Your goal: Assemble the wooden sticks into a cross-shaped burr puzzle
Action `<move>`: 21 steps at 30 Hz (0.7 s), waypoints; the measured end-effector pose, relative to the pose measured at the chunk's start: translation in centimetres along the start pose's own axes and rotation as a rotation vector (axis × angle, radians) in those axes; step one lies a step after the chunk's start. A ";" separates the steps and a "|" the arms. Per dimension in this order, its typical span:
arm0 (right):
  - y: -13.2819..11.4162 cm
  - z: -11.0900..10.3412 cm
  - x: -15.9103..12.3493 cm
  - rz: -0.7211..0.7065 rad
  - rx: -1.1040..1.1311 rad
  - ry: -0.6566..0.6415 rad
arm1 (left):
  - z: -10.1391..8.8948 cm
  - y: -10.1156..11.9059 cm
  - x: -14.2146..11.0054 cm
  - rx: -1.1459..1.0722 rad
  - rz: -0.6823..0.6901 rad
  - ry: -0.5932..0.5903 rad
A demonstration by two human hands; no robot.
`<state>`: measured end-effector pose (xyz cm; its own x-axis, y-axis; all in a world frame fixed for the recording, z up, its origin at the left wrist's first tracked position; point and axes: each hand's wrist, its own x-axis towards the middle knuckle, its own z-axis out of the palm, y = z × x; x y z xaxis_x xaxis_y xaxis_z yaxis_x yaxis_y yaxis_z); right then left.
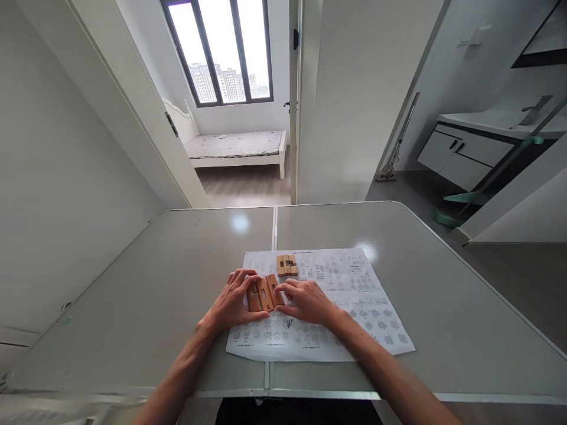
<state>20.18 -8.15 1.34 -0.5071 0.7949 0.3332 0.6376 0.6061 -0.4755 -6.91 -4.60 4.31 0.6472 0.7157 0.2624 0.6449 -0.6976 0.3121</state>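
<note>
Three flat wooden puzzle pieces with cut-out slots lie side by side on a printed paper sheet. A dark mark like a Z or 2 shows on the middle one. My left hand closes around the left piece, fingertips at its far end and thumb near the lower edge of the row. At the right piece, my right hand has its thumb and fingers curled against the slotted wood. Just beyond them sits a small cluster of notched wooden blocks, touched by neither hand.
The sheet carries rows of small diagrams and lies across the metal seam of a grey folding table. Past the far edge are a doorway, a bed and a window. A sink cabinet and green dustpan are at right.
</note>
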 end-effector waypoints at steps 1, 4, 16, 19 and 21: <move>0.0 0.0 0.0 -0.005 0.000 -0.002 | 0.0 0.0 0.0 0.003 0.000 -0.003; 0.1 0.1 0.0 -0.020 -0.006 -0.007 | -0.1 -0.1 0.0 0.013 0.002 -0.009; -0.3 -0.1 0.2 0.010 -0.006 -0.025 | -0.3 -0.2 -0.1 0.028 -0.011 0.005; -0.3 0.0 0.1 0.021 0.003 -0.024 | -0.3 -0.2 -0.2 0.038 -0.011 0.013; -0.2 0.1 0.0 0.026 0.007 -0.013 | -0.3 -0.2 -0.3 0.040 -0.011 0.014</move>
<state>20.03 -8.26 1.37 -0.4982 0.8098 0.3099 0.6464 0.5851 -0.4898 -7.33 -4.70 4.44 0.6346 0.7234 0.2719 0.6680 -0.6904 0.2779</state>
